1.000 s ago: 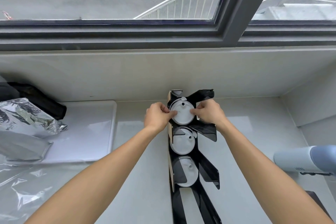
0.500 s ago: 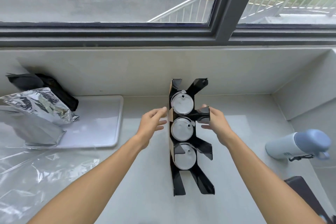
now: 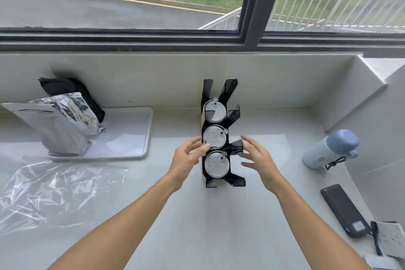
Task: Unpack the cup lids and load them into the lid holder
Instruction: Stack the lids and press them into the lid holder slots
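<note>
The black lid holder (image 3: 221, 138) stands upright on the pale worktop (image 3: 197, 226), just in front of the wall under the window. Three of its slots carry white cup lids: the top lid (image 3: 214, 112), the middle lid (image 3: 214, 136) and the bottom lid (image 3: 217, 165), stacked one above the other. Above the top lid the holder's upper prongs stand bare (whether they make a fourth usable slot is hard to tell).

The left hand (image 3: 186, 162) has its fingers spread and relaxed, fingertips at the holder's left edge beside the middle lid; it grips nothing. The right hand (image 3: 258, 160) is likewise open, fingers straight, just beside the holder's right-hand prongs, and contact there cannot be made out.

To the left lies crumpled clear plastic wrap (image 3: 54, 190), apparently the emptied packaging, with no loose lids visible on it. A silver foil pouch (image 3: 59, 125) stands on a white tray (image 3: 131, 138) behind.

By my reading, the unpacking is done and the loading is finished or nearly so: no lids remain in view outside the holder, and both hands are empty. What may be left is steadying or straightening the holder.
</note>
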